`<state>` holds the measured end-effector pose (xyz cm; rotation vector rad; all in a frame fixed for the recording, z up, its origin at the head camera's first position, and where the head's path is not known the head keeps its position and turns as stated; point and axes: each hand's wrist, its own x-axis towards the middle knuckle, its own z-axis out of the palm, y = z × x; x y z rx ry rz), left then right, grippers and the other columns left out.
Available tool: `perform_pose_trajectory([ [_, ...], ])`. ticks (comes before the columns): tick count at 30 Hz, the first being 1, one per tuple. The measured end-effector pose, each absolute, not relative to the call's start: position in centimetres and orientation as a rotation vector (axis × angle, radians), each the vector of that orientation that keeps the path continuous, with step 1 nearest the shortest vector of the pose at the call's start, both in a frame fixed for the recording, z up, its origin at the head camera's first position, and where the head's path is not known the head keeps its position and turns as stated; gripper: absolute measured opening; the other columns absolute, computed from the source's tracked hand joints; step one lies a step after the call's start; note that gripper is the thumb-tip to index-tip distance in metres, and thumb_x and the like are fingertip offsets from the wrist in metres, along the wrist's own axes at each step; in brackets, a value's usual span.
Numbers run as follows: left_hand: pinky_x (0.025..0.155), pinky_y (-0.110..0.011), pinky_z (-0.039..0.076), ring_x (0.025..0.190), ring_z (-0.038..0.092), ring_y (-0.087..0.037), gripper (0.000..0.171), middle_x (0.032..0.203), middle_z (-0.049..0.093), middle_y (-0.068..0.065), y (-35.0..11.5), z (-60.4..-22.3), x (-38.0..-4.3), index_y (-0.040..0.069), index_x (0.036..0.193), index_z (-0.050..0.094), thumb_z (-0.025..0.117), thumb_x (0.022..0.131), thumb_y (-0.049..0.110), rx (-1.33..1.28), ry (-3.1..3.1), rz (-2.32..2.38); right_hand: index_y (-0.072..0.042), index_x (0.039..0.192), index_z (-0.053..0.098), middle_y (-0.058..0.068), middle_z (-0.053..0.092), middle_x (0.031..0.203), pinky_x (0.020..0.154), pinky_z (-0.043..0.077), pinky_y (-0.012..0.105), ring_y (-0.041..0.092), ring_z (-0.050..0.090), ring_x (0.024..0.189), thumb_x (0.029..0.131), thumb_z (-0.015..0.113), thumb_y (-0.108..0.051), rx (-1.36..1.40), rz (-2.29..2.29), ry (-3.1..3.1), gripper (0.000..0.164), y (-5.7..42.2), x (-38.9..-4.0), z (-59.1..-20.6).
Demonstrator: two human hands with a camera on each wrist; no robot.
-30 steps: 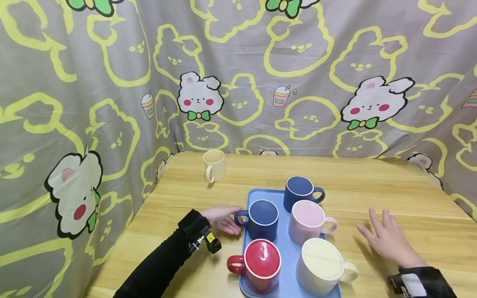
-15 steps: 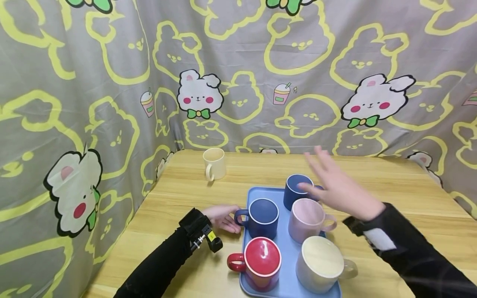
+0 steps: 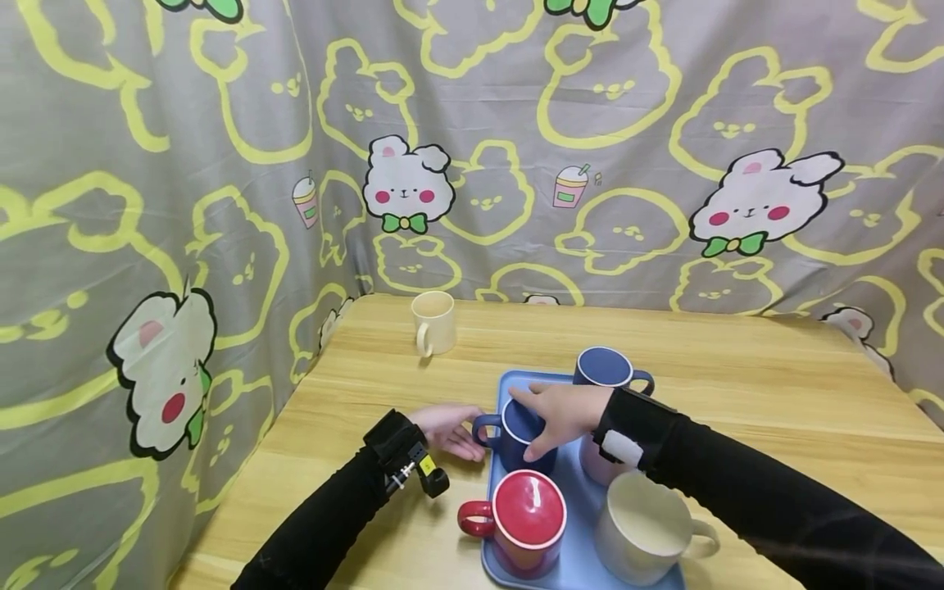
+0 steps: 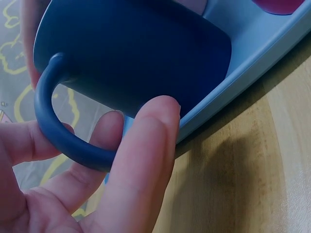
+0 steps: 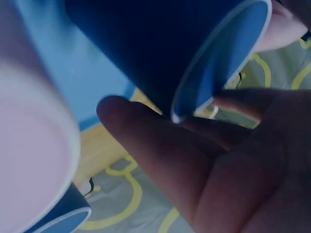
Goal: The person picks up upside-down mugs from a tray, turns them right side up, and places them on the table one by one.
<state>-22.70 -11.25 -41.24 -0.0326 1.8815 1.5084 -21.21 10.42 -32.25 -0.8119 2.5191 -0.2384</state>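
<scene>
Gray curtain (image 3: 509,90) with yellow outlines and bunny prints behind, wood-grain table (image 3: 347,377) in front. Blue tray (image 3: 581,520) on the table, five mugs on it. Blue mug (image 3: 514,447) upright at the tray's left side, handle pointing left past the rim; both hands at it.

Left arm, black sleeve (image 3: 313,520), comes in from lower left. Left hand (image 3: 451,428) low beside the tray, fingers reaching right, lying on both sides of the mug handle. Can't tell if they squeeze it.

Right arm reaches from lower right across the tray, forearm above the pink mug (image 3: 601,463) and cream mug (image 3: 649,528). Right hand (image 3: 566,410) is over the blue mug from its right side, palm toward the rim, thumb nearer the person, other fingers toward the far side. Grip wide, straddling the mug top; right wrist view dark, finger contact unclear.

Red mug (image 3: 529,508) just in front of the blue mug, handle left. Second blue mug (image 3: 603,366) at the tray's far end, behind the right wrist. Pale yellow mug (image 3: 437,326) on the table, far left, well apart from the tray.
</scene>
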Motion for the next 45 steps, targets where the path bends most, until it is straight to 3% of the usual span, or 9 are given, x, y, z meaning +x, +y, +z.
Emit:
perform_pose_trajectory([
  [5, 0.072, -0.027, 0.057, 0.067, 0.064, -0.018, 0.025, 0.081, 0.067, -0.016, -11.3, -41.2, -22.8, -0.001, 0.097, 0.061, 0.051, 0.087, 0.019, -0.054, 1.866, 1.512, -0.003, 0.145, 0.039, 0.023, 0.053, 0.129, 0.097, 0.045, 0.050, 0.035, 0.053, 0.115, 0.076, 0.083, -0.034, -0.821, -0.315, 2.553, 0.088, 10.0, -21.6, -33.1],
  [10, 0.071, -0.026, 0.057, 0.066, 0.064, -0.017, 0.027, 0.081, 0.066, -0.016, -11.4, -41.2, -22.8, -0.003, 0.101, 0.061, 0.050, 0.087, 0.018, -0.064, 1.870, 1.510, -0.002, 0.136, 0.047, 0.013, 0.060, 0.110, 0.086, 0.051, 0.043, 0.026, 0.057, 0.098, 0.071, 0.086, -0.032, -0.887, -0.361, 2.591, 0.083, 10.0, -21.9, -33.5],
  [21, 0.071, -0.024, 0.056, 0.067, 0.064, -0.015, 0.019, 0.081, 0.062, -0.012, -11.2, -39.8, -23.2, -0.001, 0.100, 0.056, 0.045, 0.094, 0.013, -0.031, 1.812, 1.651, -0.002, 0.130, 0.052, 0.024, 0.056, 0.113, 0.075, 0.056, 0.044, 0.033, 0.063, 0.088, 0.063, 0.092, -0.028, -1.108, -0.253, 2.875, 0.082, 10.4, -20.1, -33.1],
  [26, 0.070, -0.025, 0.057, 0.067, 0.065, -0.017, 0.037, 0.082, 0.060, -0.011, -11.2, -38.0, -23.6, -0.007, 0.131, 0.036, 0.046, 0.097, 0.004, -0.061, 1.765, 1.897, -0.003, 0.130, 0.052, 0.025, 0.053, 0.115, 0.069, 0.057, 0.044, 0.037, 0.061, 0.093, 0.063, 0.092, -0.025, -1.270, -0.178, 3.073, 0.081, 10.6, -19.1, -33.1],
  [28, 0.072, -0.025, 0.057, 0.069, 0.064, -0.016, 0.044, 0.084, 0.061, -0.010, -11.2, -37.4, -23.6, -0.008, 0.136, 0.030, 0.047, 0.097, 0.001, -0.094, 1.706, 1.983, -0.004, 0.130, 0.051, 0.027, 0.051, 0.120, 0.068, 0.058, 0.044, 0.041, 0.059, 0.101, 0.065, 0.092, -0.024, -1.336, -0.106, 3.133, 0.080, 10.7, -18.9, -33.2],
  [30, 0.074, -0.024, 0.056, 0.070, 0.065, -0.014, 0.036, 0.084, 0.062, -0.007, -11.3, -36.8, -23.6, -0.010, 0.130, 0.037, 0.047, 0.097, -0.001, -0.119, 1.628, 2.038, -0.004, 0.130, 0.051, 0.029, 0.049, 0.123, 0.067, 0.058, 0.043, 0.045, 0.055, 0.109, 0.066, 0.091, -0.022, -1.408, -0.016, 3.190, 0.078, 10.8, -18.7, -33.4],
  [33, 0.077, -0.023, 0.055, 0.071, 0.067, -0.013, 0.014, 0.080, 0.067, -0.004, -11.5, -36.2, -23.6, -0.006, 0.108, 0.054, 0.045, 0.098, -0.003, -0.147, 1.497, 2.070, -0.006, 0.128, 0.052, 0.029, 0.050, 0.123, 0.066, 0.058, 0.041, 0.046, 0.053, 0.114, 0.068, 0.089, -0.020, -1.502, 0.117, 3.261, 0.072, 11.1, -18.5, -33.7],
  [37, 0.078, -0.023, 0.055, 0.072, 0.069, -0.014, 0.024, 0.078, 0.070, -0.004, -11.8, -35.7, -23.5, 0.001, 0.089, 0.062, 0.041, 0.100, -0.005, -0.159, 1.355, 2.070, -0.005, 0.126, 0.053, 0.031, 0.049, 0.127, 0.070, 0.058, 0.040, 0.046, 0.053, 0.115, 0.072, 0.086, -0.017, -1.578, 0.222, 3.301, 0.065, 11.5, -18.5, -34.1],
  [45, 0.081, -0.025, 0.055, 0.077, 0.067, -0.013, 0.043, 0.079, 0.066, -0.001, -11.6, -35.3, -23.4, 0.006, 0.082, 0.068, 0.031, 0.104, 0.000, 0.000, 1.183, 2.125, -0.001, 0.123, 0.050, 0.038, 0.042, 0.134, 0.074, 0.057, 0.041, 0.049, 0.051, 0.117, 0.068, 0.089, -0.030, -1.524, 0.193, 3.366, 0.073, 12.2, -18.9, -34.8],
])
